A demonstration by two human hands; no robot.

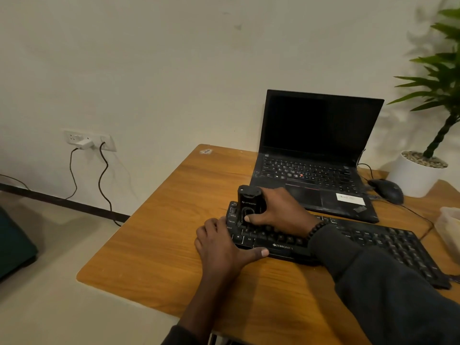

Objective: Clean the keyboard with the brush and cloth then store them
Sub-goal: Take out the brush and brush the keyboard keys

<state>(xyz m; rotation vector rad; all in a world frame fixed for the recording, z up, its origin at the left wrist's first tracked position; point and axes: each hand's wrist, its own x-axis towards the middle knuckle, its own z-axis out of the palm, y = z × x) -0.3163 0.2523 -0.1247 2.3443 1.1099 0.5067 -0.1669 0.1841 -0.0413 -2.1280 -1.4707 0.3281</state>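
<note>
A black keyboard (388, 247) lies slantwise on the wooden desk (154, 245). My right hand (278, 212) grips a black block-shaped cleaning brush (249, 202) and holds it upright on the keyboard's left keys. My left hand (221, 242) rests at the keyboard's left front corner, its fingers curled over the left edge and its thumb stretched along the front edge. No cloth is visible.
An open black laptop (316, 155) stands behind the keyboard. A black mouse (387, 190) and a potted plant in a white pot (415, 175) sit at the right. A pale container (450, 230) is at the right edge. Cables hang from a wall socket (87, 140).
</note>
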